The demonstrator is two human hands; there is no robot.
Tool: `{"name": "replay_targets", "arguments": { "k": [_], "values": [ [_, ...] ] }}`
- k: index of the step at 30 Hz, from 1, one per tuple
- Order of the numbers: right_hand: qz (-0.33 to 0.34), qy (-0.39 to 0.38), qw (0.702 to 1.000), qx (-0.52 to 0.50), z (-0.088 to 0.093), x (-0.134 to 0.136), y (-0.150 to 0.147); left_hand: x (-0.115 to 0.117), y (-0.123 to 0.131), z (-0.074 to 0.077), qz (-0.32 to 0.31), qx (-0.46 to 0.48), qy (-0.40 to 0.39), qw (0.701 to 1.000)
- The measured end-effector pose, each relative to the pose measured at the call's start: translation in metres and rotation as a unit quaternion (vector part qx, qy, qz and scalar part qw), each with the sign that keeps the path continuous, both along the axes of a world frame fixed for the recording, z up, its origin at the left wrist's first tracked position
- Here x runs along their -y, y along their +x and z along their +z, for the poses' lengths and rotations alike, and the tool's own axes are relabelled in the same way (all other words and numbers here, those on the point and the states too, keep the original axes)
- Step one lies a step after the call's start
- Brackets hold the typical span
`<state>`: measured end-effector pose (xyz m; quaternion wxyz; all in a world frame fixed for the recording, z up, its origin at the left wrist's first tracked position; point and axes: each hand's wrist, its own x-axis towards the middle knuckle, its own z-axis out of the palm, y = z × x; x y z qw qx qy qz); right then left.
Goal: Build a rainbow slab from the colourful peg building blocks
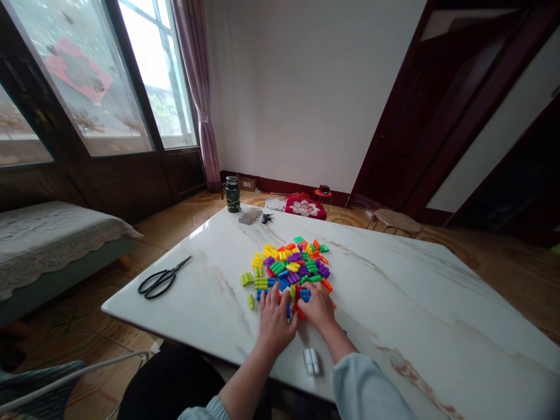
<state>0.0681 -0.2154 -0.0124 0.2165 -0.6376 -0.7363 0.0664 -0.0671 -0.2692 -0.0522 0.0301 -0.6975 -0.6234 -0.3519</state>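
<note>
A pale sleeve point(371, 388) lies nearest the camera, on the near side of a loose pile of coloured plastic pieces point(289, 265), around which everything else is placed. The pile sits on a white marbled worktop point(402, 286). It mixes yellow, lime, green, blue, purple, red and orange pieces, many of them ribbed and lying side by side in short rows.

The left hand point(276, 319) is over the pile's near edge, its grip spread, the fingers reaching onto blue pieces. The right hand point(318, 304) is just beside it at the same edge, with bent fingers close about a blue piece point(305, 296); whether that grip pinches the piece I cannot tell.

Nearer than the pile, two silvery cylinders point(311, 361) lie side by side. A lime piece point(251, 301) rests alone just left of the pile. Well to its left are black-handled scissors point(164, 281), blades pointing away from the camera. Beyond the pile, towards the left, stand a camouflage-patterned bottle point(233, 195) and, near it, a blurred item point(249, 216) and a small black object point(266, 219). Farther beyond the pile, a red flowered cushion point(306, 207) shows past the worktop.
</note>
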Motion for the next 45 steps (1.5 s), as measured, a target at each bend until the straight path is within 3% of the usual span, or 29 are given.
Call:
{"name": "replay_targets", "arguments": {
  "k": [6, 11, 13, 15, 20, 23, 28, 32, 34, 38, 41, 45],
  "values": [
    [-0.058, -0.065, 0.977, -0.194, 0.014, -0.029, 0.004, 0.001, 0.0, 0.002, 0.001, 0.003, -0.01, 1.0],
    [0.006, -0.022, 0.945, -0.326, 0.035, -0.046, 0.01, 0.0, 0.0, -0.001, -0.002, 0.002, -0.018, 1.0],
    [0.006, 0.007, 0.95, -0.311, 0.035, -0.028, 0.016, -0.001, 0.0, -0.004, -0.004, 0.003, -0.013, 1.0],
    [0.011, 0.045, 0.966, -0.254, 0.027, 0.007, 0.021, -0.002, -0.001, -0.007, -0.011, 0.005, -0.005, 1.0],
    [0.076, 0.076, 0.992, -0.062, -0.014, 0.111, 0.029, -0.004, -0.002, -0.011, -0.024, 0.017, 0.013, 0.999],
    [0.086, 0.068, 0.993, -0.034, -0.029, 0.134, 0.028, -0.005, -0.002, -0.012, -0.025, 0.023, 0.018, 0.999],
    [0.101, 0.079, 0.988, -0.082, -0.033, 0.123, 0.029, -0.001, -0.007, -0.002, -0.058, 0.033, 0.009, 0.998],
    [0.086, 0.083, 0.988, -0.101, -0.033, 0.12, 0.031, 0.007, -0.025, 0.018, -0.141, -0.038, -0.015, 0.989],
    [0.075, 0.069, 0.988, -0.113, -0.032, 0.117, 0.031, 0.008, -0.037, 0.024, -0.149, -0.072, -0.019, 0.986],
    [0.055, 0.065, 0.982, -0.168, -0.017, 0.097, 0.024, 0.004, -0.05, 0.018, -0.142, -0.1, -0.032, 0.984],
    [0.079, 0.082, 0.974, -0.196, 0.004, 0.069, 0.022, 0.002, -0.05, 0.012, -0.139, -0.104, -0.049, 0.984],
    [0.06, 0.119, 0.983, -0.128, 0.021, 0.021, 0.037, 0.003, -0.048, 0.011, -0.136, -0.098, -0.049, 0.985]
  ]
}}
